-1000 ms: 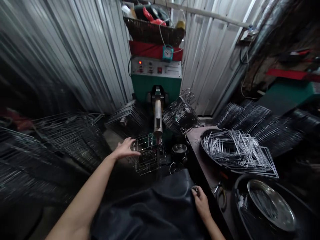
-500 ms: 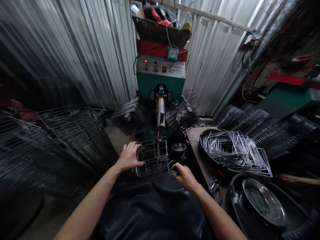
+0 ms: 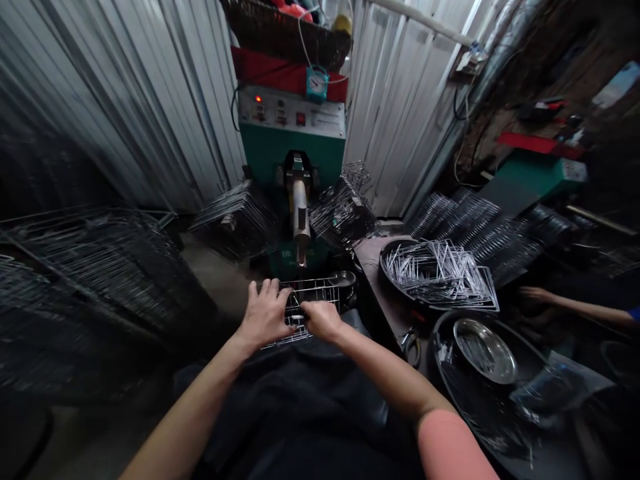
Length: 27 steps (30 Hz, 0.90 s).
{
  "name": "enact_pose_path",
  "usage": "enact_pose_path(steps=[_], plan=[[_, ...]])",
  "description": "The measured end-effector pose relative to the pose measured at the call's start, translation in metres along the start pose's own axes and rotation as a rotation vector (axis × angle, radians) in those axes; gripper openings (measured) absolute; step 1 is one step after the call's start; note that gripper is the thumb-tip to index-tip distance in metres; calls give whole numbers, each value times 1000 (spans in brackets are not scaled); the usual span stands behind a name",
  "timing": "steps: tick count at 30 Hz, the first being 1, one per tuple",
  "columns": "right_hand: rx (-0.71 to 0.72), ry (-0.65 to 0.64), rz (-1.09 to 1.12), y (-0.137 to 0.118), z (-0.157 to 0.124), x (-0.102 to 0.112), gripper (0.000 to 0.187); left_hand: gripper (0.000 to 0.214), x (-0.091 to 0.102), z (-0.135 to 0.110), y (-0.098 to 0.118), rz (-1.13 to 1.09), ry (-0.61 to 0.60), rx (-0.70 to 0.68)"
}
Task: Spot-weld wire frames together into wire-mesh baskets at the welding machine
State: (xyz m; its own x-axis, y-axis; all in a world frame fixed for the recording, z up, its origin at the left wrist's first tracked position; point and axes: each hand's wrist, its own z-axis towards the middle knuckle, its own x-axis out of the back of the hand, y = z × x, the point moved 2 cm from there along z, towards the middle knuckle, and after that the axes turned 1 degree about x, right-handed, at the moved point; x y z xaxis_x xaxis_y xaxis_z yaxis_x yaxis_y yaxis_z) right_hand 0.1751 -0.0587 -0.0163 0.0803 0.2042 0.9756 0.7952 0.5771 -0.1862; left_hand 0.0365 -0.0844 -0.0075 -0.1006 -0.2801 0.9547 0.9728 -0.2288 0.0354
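My left hand (image 3: 265, 310) is wrapped around the left side of a wire basket (image 3: 326, 292), which rests just above my lap. Thumb and fingers close on its wires. My right hand (image 3: 323, 321) is a fist over the middle of the basket, with something dark at its thumb side that I cannot make out. Both hands hide much of the wire grid. Right above the basket hangs the metal electrode arm (image 3: 300, 217) of a green machine (image 3: 293, 143). Behind the basket's right corner sits a small round metal bowl (image 3: 343, 278).
Stacked wire panels (image 3: 233, 217) flank the machine, with more stacks (image 3: 125, 267) on the left. A black basin (image 3: 384, 277) of wire frames stands on the right. Nearer are a pair of pliers (image 3: 411, 347) and a steel bowl (image 3: 507, 373). Another person's hand (image 3: 537, 293) shows far right.
My right hand has moved left from beside the basket to over its middle. My left hand keeps its hold on the basket. The camera view has turned to the right.
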Motion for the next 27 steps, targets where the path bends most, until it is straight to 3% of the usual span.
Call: enact_pose_path(steps=[4,8,18,27], plan=[[140,-111,19,11,-3,11,25,70,1,2,1,0,-25,5],[280,-124,27,15,-7,18,25,72,1,7,1,-18,-29,10],[204,-24,-58,24,4,5,24,67,-12,21,-11,-52,-15,1],[195,-15,-80,30,13,5,28,67,-23,34,-21,-82,-10,-32]])
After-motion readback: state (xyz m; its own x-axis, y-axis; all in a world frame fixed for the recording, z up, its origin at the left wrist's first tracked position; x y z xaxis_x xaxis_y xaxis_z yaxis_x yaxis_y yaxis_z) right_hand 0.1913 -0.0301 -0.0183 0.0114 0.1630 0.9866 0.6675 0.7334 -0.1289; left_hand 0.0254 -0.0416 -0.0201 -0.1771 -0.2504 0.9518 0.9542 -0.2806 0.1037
